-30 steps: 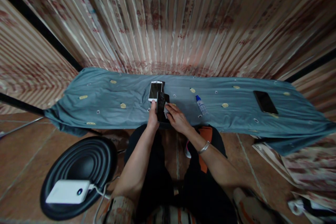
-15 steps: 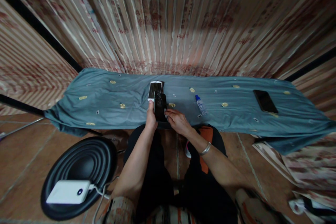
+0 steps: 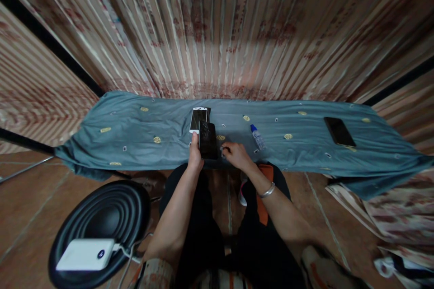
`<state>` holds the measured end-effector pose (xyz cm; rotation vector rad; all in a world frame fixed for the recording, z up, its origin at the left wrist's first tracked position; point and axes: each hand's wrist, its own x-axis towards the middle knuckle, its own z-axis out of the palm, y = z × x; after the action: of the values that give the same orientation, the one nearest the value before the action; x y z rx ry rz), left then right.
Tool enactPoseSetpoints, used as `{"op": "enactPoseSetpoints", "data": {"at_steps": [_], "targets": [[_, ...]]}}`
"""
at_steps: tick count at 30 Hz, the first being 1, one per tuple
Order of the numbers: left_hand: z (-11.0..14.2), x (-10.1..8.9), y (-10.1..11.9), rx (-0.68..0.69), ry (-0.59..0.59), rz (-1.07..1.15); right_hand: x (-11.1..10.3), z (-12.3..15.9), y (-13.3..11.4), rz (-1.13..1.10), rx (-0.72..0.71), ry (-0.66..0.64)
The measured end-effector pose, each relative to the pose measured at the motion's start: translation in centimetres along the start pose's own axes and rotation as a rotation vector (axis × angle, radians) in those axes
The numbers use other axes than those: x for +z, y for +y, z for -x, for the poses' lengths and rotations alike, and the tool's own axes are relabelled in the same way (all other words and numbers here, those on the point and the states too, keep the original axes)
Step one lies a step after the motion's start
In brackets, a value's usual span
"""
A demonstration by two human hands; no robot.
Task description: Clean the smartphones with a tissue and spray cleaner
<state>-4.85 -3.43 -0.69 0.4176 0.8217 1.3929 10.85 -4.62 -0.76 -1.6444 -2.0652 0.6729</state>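
Note:
My left hand (image 3: 195, 154) is closed around the left side of a black smartphone (image 3: 208, 142), whose screen looks cracked near the top. A white-framed smartphone (image 3: 199, 119) lies on the cloth just beyond it, its lower right part covered by the black one. Just right of the held phone and apart from it, my right hand (image 3: 236, 155) has its fingers pinched together. A small pale thing shows at the fingertips, too small to name. A small clear bottle with a blue cap (image 3: 257, 137) lies to the right of that hand.
A teal cloth with yellow prints (image 3: 135, 151) covers the narrow table. Another dark smartphone (image 3: 339, 131) lies at its right. Below left, a white power bank (image 3: 84, 254) with a cable rests on a black ringed stool (image 3: 135, 203). A striped curtain (image 3: 217, 31) hangs behind.
My right hand has moved right, away from the black smartphone's edge, with its fingers still pinched. My left hand keeps hold of the phone.

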Motion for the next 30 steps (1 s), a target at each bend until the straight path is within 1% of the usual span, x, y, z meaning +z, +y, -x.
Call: {"op": "enactPoseSetpoints", "data": {"at_steps": [2,4,9,15,19,21,24,26,28,30], "targets": [[0.1,0.2,0.0,0.014,0.008,-0.013,0.3,-0.5,0.4,-0.134,0.049,-0.009],[0.2,0.3,0.0,0.008,0.008,-0.011,0.7,-0.9,0.7,-0.334,0.112,-0.010],[0.1,0.2,-0.1,-0.019,0.027,0.001,1.9,-1.8,1.1,-0.500,0.160,-0.021],[-0.1,-0.2,-0.1,-0.035,0.022,-0.012,2.8,-2.0,1.3,-0.766,0.218,-0.041],[0.4,0.5,0.7,-0.096,0.033,0.014,2.4,-1.6,1.3,-0.924,0.236,-0.050],[0.6,0.9,1.1,-0.138,0.058,0.021,1.9,-1.3,1.1,-1.010,0.244,-0.072],[0.7,1.5,1.5,-0.199,0.093,0.053,1.0,-0.7,0.8,-1.226,0.277,-0.128],[0.6,2.0,1.4,-0.218,0.092,0.093,0.4,-0.4,0.7,-1.354,0.301,-0.148],[0.3,2.8,1.2,-0.225,0.078,0.124,-0.2,-0.1,0.7,-1.417,0.310,-0.139],[-0.1,3.7,0.9,-0.231,0.069,0.135,-0.5,-0.1,0.9,-1.434,0.318,-0.092]]}}
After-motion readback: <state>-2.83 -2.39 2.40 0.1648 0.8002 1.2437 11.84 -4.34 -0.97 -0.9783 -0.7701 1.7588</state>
